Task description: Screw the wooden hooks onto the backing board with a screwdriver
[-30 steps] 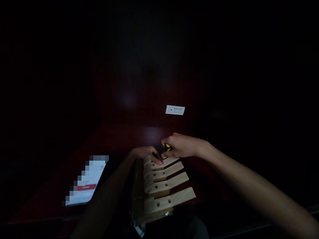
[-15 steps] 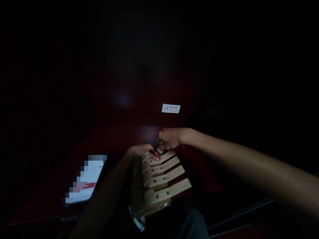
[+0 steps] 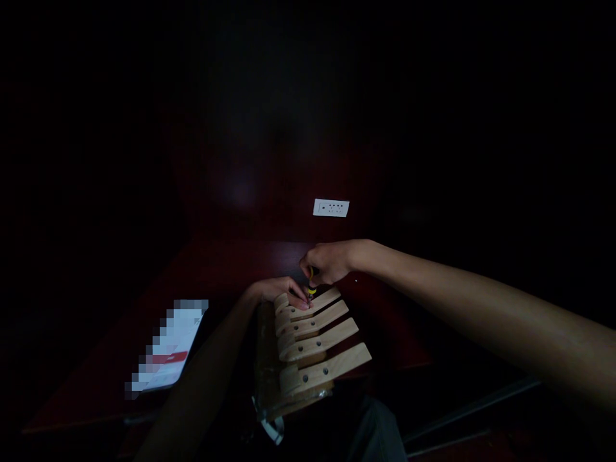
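My right hand (image 3: pixel 330 262) is closed around a small screwdriver (image 3: pixel 312 290) with a yellow and black handle. The tool points down at the farthest of several pale wooden slats (image 3: pixel 327 298), and its tip is hard to make out. My left hand (image 3: pixel 279 289) rests over that slat's left part, with fingertips pinched together close beside the tip. What they hold, if anything, is hidden. The nearer slats (image 3: pixel 337 362) lie in a row, each with two dark round fasteners or holes, on a brown block (image 3: pixel 267 385) with clear tape at its near end.
A lit screen (image 3: pixel 168 359), partly blurred out, lies on the dark red table (image 3: pixel 101 378) to the left. A white wall socket (image 3: pixel 331 208) is beyond my hands. My knee (image 3: pixel 380 430) shows below the table edge. The surroundings are very dark.
My right hand has lifted slightly, and more of the screwdriver shows beneath it. My left hand stays at the far slat. The whole view has shifted a little.
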`<state>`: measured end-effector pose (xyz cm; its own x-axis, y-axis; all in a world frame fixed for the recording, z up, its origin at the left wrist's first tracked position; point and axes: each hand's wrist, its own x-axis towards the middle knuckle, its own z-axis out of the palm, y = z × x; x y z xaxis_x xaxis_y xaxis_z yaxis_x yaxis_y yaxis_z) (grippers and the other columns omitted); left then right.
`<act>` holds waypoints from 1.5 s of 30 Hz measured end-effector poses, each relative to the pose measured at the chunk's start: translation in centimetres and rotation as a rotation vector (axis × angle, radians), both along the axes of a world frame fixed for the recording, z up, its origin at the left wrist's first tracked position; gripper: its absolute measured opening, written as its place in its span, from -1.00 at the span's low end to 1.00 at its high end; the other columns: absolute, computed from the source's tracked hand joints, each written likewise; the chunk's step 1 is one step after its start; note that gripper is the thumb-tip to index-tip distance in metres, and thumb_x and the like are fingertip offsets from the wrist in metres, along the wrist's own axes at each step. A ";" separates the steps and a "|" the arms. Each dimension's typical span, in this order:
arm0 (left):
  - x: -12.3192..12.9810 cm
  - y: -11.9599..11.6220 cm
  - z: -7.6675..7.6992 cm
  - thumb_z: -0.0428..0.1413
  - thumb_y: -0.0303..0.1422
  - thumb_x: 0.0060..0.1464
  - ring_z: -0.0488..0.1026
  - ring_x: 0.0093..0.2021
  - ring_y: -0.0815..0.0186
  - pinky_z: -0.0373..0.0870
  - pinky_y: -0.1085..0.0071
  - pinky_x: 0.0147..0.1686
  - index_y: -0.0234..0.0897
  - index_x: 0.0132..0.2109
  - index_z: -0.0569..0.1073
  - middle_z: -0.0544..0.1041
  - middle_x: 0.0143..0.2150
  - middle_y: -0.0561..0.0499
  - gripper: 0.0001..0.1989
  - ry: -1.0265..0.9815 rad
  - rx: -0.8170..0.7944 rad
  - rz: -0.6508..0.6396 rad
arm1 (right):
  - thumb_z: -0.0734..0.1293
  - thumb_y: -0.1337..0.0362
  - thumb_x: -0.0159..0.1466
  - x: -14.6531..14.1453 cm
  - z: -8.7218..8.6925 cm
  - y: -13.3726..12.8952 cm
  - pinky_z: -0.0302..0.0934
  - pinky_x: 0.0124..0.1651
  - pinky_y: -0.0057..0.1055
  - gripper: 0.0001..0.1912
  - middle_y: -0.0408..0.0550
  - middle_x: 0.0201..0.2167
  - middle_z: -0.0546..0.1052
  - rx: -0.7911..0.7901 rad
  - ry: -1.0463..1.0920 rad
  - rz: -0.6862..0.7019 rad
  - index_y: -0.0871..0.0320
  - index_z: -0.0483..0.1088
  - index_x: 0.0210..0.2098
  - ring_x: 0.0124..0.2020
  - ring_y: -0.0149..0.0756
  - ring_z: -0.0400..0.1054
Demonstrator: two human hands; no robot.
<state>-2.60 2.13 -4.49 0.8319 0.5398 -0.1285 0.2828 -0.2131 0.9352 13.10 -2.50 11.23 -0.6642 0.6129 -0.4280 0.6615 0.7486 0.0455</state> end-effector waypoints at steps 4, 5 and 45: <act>0.0 0.1 0.0 0.28 -0.28 -0.16 0.41 -0.16 0.23 0.24 0.42 -0.12 -0.38 -0.21 0.58 0.57 -0.20 -0.05 -0.67 0.021 -0.010 -0.005 | 0.29 0.23 0.19 -0.1 -0.4 -0.1 0.11 -0.33 -0.41 -0.73 0.02 -0.35 0.51 0.076 -0.017 0.018 0.27 0.45 -0.18 -0.34 -0.28 0.35; -0.1 0.1 0.0 0.28 -0.27 -0.16 0.41 -0.17 0.23 0.25 0.42 -0.13 -0.37 -0.20 0.58 0.57 -0.22 -0.04 -0.66 0.025 -0.014 -0.004 | 0.28 0.20 0.21 -0.2 -0.4 -0.2 0.12 -0.32 -0.40 -0.70 0.05 -0.35 0.52 0.103 -0.025 0.022 0.29 0.45 -0.19 -0.33 -0.26 0.36; -0.2 -0.1 0.2 0.30 -0.22 -0.20 0.41 -0.20 0.25 0.25 0.45 -0.18 -0.33 -0.23 0.59 0.58 -0.24 0.00 -0.65 0.008 -0.006 0.006 | 0.22 0.14 0.22 1.2 -1.0 -0.7 0.09 -0.44 -0.46 -0.68 0.01 -0.42 0.49 0.080 0.073 -0.017 0.28 0.39 -0.20 -0.46 -0.34 0.31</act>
<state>-2.84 2.05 -4.32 0.8278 0.5438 -0.1383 0.2913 -0.2058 0.9342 14.34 -3.18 10.27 -0.6809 0.6550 -0.3277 0.6781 0.7328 0.0557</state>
